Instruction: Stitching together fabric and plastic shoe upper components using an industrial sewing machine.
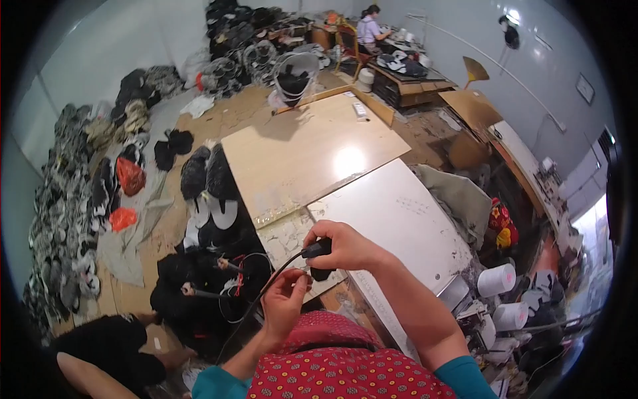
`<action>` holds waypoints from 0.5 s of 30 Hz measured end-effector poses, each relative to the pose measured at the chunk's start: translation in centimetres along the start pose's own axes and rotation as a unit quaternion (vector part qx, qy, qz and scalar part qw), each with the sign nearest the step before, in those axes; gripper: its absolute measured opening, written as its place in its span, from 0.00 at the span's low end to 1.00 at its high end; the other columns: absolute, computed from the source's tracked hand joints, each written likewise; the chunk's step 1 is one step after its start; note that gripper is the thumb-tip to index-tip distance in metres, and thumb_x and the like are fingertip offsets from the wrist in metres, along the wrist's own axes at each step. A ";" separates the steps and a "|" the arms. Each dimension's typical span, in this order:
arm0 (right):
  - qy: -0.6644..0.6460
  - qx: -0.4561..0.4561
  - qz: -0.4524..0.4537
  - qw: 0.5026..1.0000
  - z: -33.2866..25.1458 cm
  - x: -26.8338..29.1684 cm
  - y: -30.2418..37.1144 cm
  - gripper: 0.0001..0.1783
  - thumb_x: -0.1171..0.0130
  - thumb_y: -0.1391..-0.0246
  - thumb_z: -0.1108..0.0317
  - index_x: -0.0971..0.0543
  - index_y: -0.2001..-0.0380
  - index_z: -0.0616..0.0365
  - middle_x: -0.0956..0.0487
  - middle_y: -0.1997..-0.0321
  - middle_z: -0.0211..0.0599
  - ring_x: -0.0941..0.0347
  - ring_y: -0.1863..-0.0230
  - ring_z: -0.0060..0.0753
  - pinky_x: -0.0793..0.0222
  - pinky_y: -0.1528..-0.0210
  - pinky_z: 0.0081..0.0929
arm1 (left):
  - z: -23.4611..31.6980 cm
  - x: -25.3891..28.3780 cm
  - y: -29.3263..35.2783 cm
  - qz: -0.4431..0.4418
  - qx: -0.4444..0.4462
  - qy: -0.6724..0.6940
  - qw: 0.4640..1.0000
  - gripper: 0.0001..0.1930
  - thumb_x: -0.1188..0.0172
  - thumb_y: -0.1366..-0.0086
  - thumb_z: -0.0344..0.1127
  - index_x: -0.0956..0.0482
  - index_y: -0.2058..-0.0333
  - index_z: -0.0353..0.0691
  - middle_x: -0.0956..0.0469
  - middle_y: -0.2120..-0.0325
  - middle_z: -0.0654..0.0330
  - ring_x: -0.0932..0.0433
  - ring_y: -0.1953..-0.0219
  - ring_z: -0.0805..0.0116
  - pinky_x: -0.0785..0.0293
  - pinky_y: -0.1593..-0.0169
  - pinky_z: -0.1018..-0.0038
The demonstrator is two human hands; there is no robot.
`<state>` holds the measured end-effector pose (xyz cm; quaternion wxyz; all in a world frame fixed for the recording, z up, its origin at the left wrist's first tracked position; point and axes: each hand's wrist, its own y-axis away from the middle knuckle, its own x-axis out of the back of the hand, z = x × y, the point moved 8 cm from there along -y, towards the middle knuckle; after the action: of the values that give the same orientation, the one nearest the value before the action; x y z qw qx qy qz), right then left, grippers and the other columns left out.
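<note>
My right hand (342, 245) is closed round a small black plug-like piece (318, 249) above the near edge of the table. A black cable (271, 284) runs from this piece, curving down and left past my left hand. My left hand (286, 299) is just below and to the left, thumb and fingers pinched together. Whatever is between those fingertips is too small to make out. A dark shape (322, 273) shows just under my right hand, its kind unclear. Beneath the hands is a worn, pale tabletop corner (279, 241).
A wooden board (299, 153) and a white panel (392, 213) form the table ahead. White thread cones (496, 280) and machine parts stand at right. Piles of dark fuzzy pieces (66, 199) line the left. One person sits at lower left (106, 352), another works at the far back (369, 30).
</note>
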<state>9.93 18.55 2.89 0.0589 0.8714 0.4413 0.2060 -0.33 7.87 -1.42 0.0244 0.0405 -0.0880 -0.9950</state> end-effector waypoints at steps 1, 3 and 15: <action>0.013 0.049 0.079 0.996 -1.0 0.4 0.4 0.22 0.28 0.59 0.64 0.21 0.59 0.58 0.23 0.58 0.38 0.25 0.60 0.28 0.28 0.55 0.25 | 1.6 0.1 0.0 0.030 -0.117 -0.028 0.992 0.13 0.44 0.35 0.23 0.28 0.52 0.31 0.24 0.58 0.54 0.22 0.54 0.71 0.25 0.52 0.77; 0.027 0.111 0.170 0.979 -2.5 -0.1 0.8 0.24 0.28 0.60 0.64 0.22 0.58 0.61 0.24 0.60 0.37 0.25 0.59 0.29 0.28 0.54 0.25 | 2.8 0.5 -0.2 0.046 -0.205 -0.023 0.977 0.16 0.41 0.41 0.19 0.28 0.54 0.28 0.22 0.60 0.55 0.21 0.56 0.70 0.23 0.54 0.75; -0.200 0.225 0.511 0.805 1.5 0.2 13.6 0.36 0.29 0.56 0.77 0.36 0.44 0.61 0.37 0.39 0.45 0.33 0.40 0.42 0.26 0.51 0.30 | 2.2 -8.1 -3.4 -0.130 -0.065 0.245 0.958 0.11 0.44 0.35 0.23 0.28 0.54 0.31 0.22 0.54 0.50 0.21 0.56 0.65 0.25 0.50 0.71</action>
<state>20.81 10.61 5.42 -0.1653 0.9816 -0.0557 -0.0778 7.42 12.01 0.75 -0.0819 0.2929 -0.0086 -0.9526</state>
